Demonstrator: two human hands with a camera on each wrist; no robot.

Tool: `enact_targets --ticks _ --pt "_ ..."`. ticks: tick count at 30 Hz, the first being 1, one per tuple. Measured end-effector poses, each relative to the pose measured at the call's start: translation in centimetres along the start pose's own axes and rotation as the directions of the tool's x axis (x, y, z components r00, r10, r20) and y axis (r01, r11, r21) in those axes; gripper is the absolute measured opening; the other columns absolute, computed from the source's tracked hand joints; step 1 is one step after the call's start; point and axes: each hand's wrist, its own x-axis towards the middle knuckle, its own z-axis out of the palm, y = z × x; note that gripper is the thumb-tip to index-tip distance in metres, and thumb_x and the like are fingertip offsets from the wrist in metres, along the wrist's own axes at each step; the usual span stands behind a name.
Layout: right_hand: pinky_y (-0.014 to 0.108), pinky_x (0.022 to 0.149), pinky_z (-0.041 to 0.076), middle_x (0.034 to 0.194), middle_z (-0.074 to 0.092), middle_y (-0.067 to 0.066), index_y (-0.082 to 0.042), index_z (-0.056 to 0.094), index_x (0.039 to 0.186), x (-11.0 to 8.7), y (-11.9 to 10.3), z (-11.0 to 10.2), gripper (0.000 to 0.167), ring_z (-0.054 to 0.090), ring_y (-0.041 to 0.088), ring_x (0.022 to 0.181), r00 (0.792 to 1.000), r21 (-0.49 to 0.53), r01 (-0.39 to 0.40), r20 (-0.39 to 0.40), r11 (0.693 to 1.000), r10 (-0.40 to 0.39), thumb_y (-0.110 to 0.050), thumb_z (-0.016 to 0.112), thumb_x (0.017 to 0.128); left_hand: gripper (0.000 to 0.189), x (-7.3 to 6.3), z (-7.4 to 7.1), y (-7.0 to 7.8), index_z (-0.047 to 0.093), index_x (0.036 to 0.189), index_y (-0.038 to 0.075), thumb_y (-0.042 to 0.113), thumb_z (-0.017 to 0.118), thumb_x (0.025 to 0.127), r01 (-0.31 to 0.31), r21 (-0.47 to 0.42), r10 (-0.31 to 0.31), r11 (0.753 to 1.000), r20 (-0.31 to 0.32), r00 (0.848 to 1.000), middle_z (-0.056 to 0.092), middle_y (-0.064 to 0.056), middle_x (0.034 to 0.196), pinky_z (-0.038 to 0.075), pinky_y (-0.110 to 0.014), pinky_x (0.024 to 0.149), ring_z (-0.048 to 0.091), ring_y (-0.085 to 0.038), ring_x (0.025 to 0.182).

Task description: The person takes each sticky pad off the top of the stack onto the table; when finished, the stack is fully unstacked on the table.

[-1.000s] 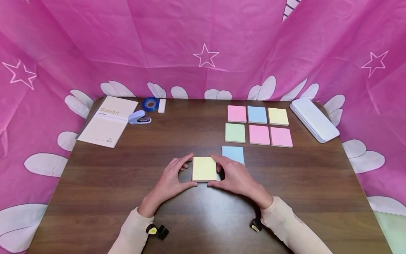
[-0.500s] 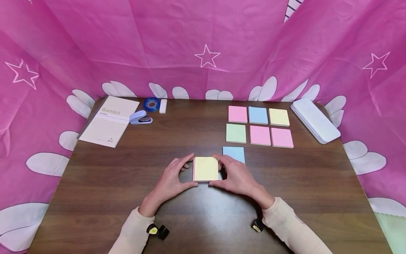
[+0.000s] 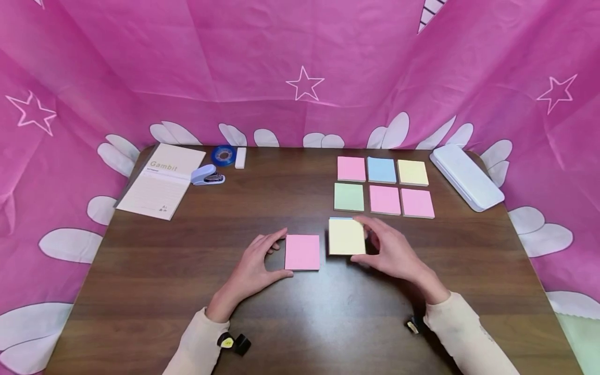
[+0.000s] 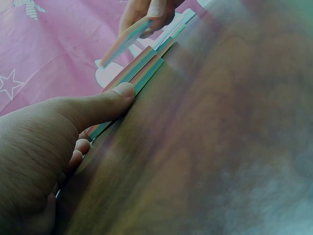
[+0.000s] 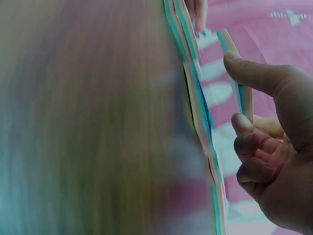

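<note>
A yellow-topped sticky note pad [image 3: 346, 237] is pinched by its right side in my right hand [image 3: 391, 249]. It hangs above the table, over a blue sticky note pad [image 3: 341, 218] of which only the far edge shows. My left hand [image 3: 252, 264] holds a pink-topped sticky note pad [image 3: 302, 252] by its left corners, thumb at the near one and forefinger at the far one. From the left wrist, that stack [image 4: 142, 68] shows two layers of striped edges, with the left thumb [image 4: 124, 90] against its side.
Behind the right hand sit two rows of sticky note pads, including a green one [image 3: 349, 197] and a yellow one [image 3: 412, 172]. A white case [image 3: 466, 177] lies far right. At left are a notebook [image 3: 161, 179], stapler [image 3: 207, 175], blue tape roll [image 3: 223, 155] and white eraser-like block [image 3: 240, 158].
My right hand has lifted the yellow pad off the pink one and carried it right, over the blue pad. The left hand has stayed at the pink pad.
</note>
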Motion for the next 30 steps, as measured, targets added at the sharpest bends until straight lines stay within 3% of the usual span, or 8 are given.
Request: enact_targets --ticks 7,16,21,30 --pt "0.029 0.067 0.044 0.102 0.058 0.001 -0.009 0.058 0.153 -1.9 3.0 -2.6 0.088 0.051 0.015 0.081 1.000 0.003 -0.016 -0.018 1.000 0.017 -0.018 0.104 0.078 0.103 0.0 0.0 0.0 0.051 0.167 0.015 0.027 0.105 0.079 -0.004 -0.008 0.005 1.000 0.015 1.000 0.070 -0.002 0.136 0.059 -0.044 0.096 0.062 -0.018 0.112" --pt "0.026 0.065 0.043 0.090 0.054 -0.001 -0.007 0.058 0.152 -3.2 6.0 -4.3 0.086 0.050 0.010 0.074 1.000 0.019 -0.017 -0.004 1.000 0.017 -0.009 0.102 0.079 0.103 0.0 0.0 0.0 0.051 0.167 0.017 0.028 0.104 0.080 0.011 -0.012 -0.011 1.000 0.018 1.000 0.069 -0.002 0.138 0.058 -0.045 0.097 0.061 -0.018 0.113" --pt "0.026 0.063 0.041 0.083 0.052 -0.003 -0.008 0.057 0.151 -3.3 6.6 -4.7 0.084 0.048 0.008 0.070 0.998 0.026 -0.053 0.027 0.998 0.052 -0.011 0.101 0.080 0.104 -0.1 -0.1 0.0 0.052 0.167 0.017 0.026 0.105 0.078 0.009 -0.018 -0.009 1.000 0.013 1.000 0.069 -0.003 0.140 0.058 -0.045 0.097 0.061 -0.018 0.114" --pt "0.028 0.064 0.039 0.088 0.055 -0.001 -0.009 0.055 0.154 -3.3 6.6 -4.7 0.088 0.048 0.012 0.074 0.985 -0.032 -0.141 0.091 0.989 0.144 -0.021 0.103 0.081 0.104 0.0 0.0 -0.1 0.051 0.167 0.016 0.026 0.105 0.079 -0.013 -0.021 0.013 1.000 0.012 1.000 0.069 -0.003 0.140 0.058 -0.043 0.096 0.061 -0.018 0.114"
